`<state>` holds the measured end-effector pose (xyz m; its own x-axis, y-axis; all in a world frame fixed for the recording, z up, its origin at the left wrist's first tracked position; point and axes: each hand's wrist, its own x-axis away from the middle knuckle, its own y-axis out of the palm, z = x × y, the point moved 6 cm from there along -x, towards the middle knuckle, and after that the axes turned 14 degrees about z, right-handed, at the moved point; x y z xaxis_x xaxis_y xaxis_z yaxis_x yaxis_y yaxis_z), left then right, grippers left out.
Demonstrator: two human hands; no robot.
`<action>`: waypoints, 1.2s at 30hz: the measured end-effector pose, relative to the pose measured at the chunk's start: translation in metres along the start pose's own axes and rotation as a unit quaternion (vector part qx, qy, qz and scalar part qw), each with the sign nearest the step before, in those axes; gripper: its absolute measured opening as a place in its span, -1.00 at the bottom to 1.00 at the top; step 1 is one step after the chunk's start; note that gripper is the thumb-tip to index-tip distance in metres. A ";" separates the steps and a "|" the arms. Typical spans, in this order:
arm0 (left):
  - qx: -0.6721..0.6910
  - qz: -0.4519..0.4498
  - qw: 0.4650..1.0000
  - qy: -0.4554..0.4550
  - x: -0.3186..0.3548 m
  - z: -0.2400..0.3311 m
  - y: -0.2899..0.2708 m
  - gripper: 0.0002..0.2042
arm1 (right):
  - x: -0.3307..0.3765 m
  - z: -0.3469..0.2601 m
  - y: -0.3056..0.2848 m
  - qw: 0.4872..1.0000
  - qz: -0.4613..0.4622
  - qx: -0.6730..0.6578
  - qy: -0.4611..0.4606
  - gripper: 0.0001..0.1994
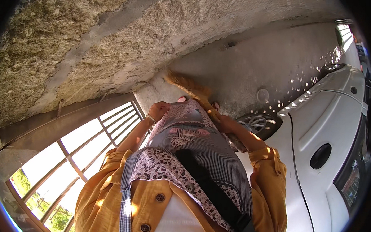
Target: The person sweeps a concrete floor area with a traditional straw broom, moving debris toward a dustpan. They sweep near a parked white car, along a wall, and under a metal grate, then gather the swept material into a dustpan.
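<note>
A grass broom (188, 86) with straw-coloured bristles slants down to the concrete floor in front of me. My right hand (223, 123) is closed around its upper, bound end, to the right of my apron (184, 139). The bristles fan out toward the far left, close to the foot of the stone wall. My left hand (159, 110), with a bracelet at the wrist, is beside the apron's left edge. Its fingers are curled together, and I cannot tell whether they hold anything. The tips of my feet (182, 99) show beyond the apron's hem.
A rough stone wall (113, 49) rises on the far left. At lower left is a metal gate (71, 164) with bars and bright light behind it. A white car (315, 123) stands close on my right. A round cover (262, 95) lies in the concrete floor (246, 69).
</note>
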<state>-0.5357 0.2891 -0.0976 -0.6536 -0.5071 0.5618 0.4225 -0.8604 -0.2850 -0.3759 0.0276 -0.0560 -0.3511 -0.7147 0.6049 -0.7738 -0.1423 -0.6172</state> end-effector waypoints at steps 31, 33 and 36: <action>0.453 0.588 0.617 -0.261 0.029 0.024 0.237 -0.83 | -0.246 -0.021 -0.181 0.921 -0.281 0.208 -0.172 -0.20; 0.477 0.621 0.561 -0.267 0.038 0.025 0.271 -0.83 | -0.265 -0.008 -0.159 0.931 -0.281 0.198 -0.122 -0.18; 0.501 0.659 0.489 -0.276 0.053 0.033 0.320 -0.81 | -0.256 -0.007 -0.126 0.919 -0.350 0.175 -0.044 -0.12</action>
<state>-0.4146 -0.0113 -0.1339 0.7532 -0.2589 0.6047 0.5240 0.7918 -0.3137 -0.1927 0.2335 -0.1296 0.2245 -0.4145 0.8819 -0.5709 -0.7894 -0.2257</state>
